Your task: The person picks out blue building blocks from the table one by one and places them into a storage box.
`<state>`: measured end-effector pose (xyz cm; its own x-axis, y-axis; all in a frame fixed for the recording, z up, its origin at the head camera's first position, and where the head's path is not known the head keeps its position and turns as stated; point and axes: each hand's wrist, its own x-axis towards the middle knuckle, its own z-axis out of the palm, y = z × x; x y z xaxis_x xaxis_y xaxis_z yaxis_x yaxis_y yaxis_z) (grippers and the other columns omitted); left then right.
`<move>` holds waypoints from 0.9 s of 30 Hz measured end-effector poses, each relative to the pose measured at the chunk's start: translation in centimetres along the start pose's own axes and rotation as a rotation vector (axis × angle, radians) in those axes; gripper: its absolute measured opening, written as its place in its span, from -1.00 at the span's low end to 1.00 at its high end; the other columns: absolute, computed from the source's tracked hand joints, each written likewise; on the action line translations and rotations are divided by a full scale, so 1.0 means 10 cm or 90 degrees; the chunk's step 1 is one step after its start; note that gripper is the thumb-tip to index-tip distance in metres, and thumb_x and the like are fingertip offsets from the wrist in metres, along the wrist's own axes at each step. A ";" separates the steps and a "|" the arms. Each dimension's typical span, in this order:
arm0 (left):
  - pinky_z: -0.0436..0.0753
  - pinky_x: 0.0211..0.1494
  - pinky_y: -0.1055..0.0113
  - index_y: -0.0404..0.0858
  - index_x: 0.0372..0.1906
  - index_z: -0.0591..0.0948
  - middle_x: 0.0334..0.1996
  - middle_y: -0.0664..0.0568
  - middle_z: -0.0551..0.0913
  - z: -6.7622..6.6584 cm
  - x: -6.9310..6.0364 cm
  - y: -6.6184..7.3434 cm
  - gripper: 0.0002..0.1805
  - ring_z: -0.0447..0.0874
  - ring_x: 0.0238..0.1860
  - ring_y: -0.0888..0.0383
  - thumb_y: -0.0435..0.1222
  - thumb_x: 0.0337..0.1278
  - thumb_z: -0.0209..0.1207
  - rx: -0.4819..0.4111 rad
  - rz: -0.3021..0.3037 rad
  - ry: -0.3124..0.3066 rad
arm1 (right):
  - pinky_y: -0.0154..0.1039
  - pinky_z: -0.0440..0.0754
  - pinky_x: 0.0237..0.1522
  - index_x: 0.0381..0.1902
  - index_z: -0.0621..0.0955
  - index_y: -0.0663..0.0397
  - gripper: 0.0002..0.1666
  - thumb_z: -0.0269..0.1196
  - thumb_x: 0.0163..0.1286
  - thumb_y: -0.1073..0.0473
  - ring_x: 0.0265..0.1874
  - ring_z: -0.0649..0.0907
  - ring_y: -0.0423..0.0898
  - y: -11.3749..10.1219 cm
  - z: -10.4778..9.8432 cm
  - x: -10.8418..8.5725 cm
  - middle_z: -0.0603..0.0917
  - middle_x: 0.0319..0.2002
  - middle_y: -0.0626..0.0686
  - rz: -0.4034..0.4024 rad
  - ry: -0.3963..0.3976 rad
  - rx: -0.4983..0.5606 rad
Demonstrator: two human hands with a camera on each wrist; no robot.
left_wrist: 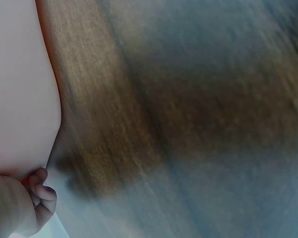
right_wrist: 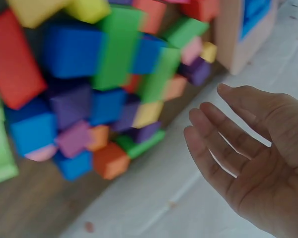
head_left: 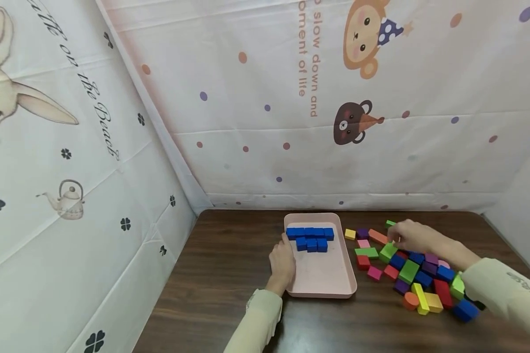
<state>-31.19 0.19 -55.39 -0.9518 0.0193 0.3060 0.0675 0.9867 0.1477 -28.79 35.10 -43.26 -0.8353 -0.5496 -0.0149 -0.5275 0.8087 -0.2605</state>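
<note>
A pink tray (head_left: 322,282) stands near the middle of the table, with several blue blocks (head_left: 311,245) in two rows toward its far end. My left hand (head_left: 282,261) grips the tray's left rim; in the left wrist view its curled fingers (left_wrist: 45,198) show at the tray's edge. Over the far side of a loose heap of coloured blocks (head_left: 409,271) hovers my right hand (head_left: 410,236). The right wrist view shows its fingers loosely bent and apart, with nothing in them. Blue blocks lie in the heap among green, red, purple, yellow and orange ones.
The heap spreads over the right side of the dark wooden table (head_left: 216,264), close to the tray's right wall. A yellow block (head_left: 350,234) lies nearest that wall. Printed white cloth (head_left: 247,166) hangs behind the table and at both sides.
</note>
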 end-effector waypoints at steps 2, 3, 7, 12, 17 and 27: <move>0.75 -0.32 0.28 -0.36 0.35 0.46 -0.24 -0.09 0.76 0.00 0.00 -0.01 -0.34 0.74 -0.34 0.11 -0.28 0.18 0.41 -0.004 0.002 0.004 | -0.37 0.55 -0.44 -0.31 0.69 0.09 -0.91 0.39 0.25 0.36 -0.46 0.50 -0.36 0.05 0.11 -0.07 0.65 -0.41 -0.12 0.003 -0.024 0.021; 0.74 -0.32 0.28 -0.37 0.35 0.46 -0.24 -0.09 0.76 -0.01 0.00 -0.02 -0.35 0.74 -0.35 0.11 -0.28 0.19 0.40 -0.006 0.002 0.004 | -0.37 0.54 -0.44 -0.31 0.68 0.11 -0.91 0.40 0.25 0.35 -0.47 0.48 -0.37 0.07 0.16 -0.10 0.64 -0.42 -0.12 0.002 -0.033 0.031; 0.75 -0.30 0.26 -0.37 0.36 0.44 -0.21 -0.11 0.76 0.00 0.01 -0.03 -0.36 0.75 -0.32 0.09 -0.30 0.22 0.38 -0.012 -0.004 0.003 | -0.38 0.43 -0.47 -0.33 0.64 0.11 -0.85 0.44 0.22 0.31 -0.50 0.39 -0.38 0.11 0.35 -0.17 0.55 -0.47 -0.14 0.003 -0.040 0.044; 0.76 -0.27 0.22 -0.38 0.34 0.45 -0.19 -0.14 0.76 0.02 0.02 0.00 -0.38 0.75 -0.29 0.05 -0.32 0.21 0.37 -0.019 -0.007 0.005 | -0.38 0.39 -0.46 -0.35 0.61 0.03 -0.80 0.48 0.21 0.21 -0.50 0.37 -0.33 0.07 0.45 -0.22 0.52 -0.45 -0.13 0.055 -0.022 0.006; 0.77 -0.22 0.21 -0.37 0.37 0.43 -0.17 -0.13 0.75 0.01 0.03 0.01 -0.28 0.74 -0.27 0.05 -0.28 0.14 0.44 -0.013 -0.014 -0.013 | -0.36 0.42 -0.47 -0.37 0.59 0.02 -0.76 0.49 0.21 0.15 -0.50 0.40 -0.27 0.00 0.49 -0.23 0.56 -0.44 -0.11 0.092 0.006 -0.039; 0.78 -0.17 0.18 -0.34 0.40 0.40 -0.12 -0.13 0.75 0.01 0.03 0.03 -0.26 0.76 -0.22 0.02 -0.29 0.15 0.43 -0.018 -0.028 -0.036 | -0.32 0.49 -0.47 -0.30 0.59 0.08 -0.78 0.46 0.21 0.24 -0.50 0.44 -0.23 -0.04 0.44 -0.25 0.61 -0.40 -0.06 0.114 0.014 -0.021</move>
<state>-31.46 0.50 -55.31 -0.9693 -0.0138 0.2453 0.0333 0.9818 0.1870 -25.83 35.21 -47.42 -0.9190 -0.3925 -0.0371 -0.3753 0.8997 -0.2231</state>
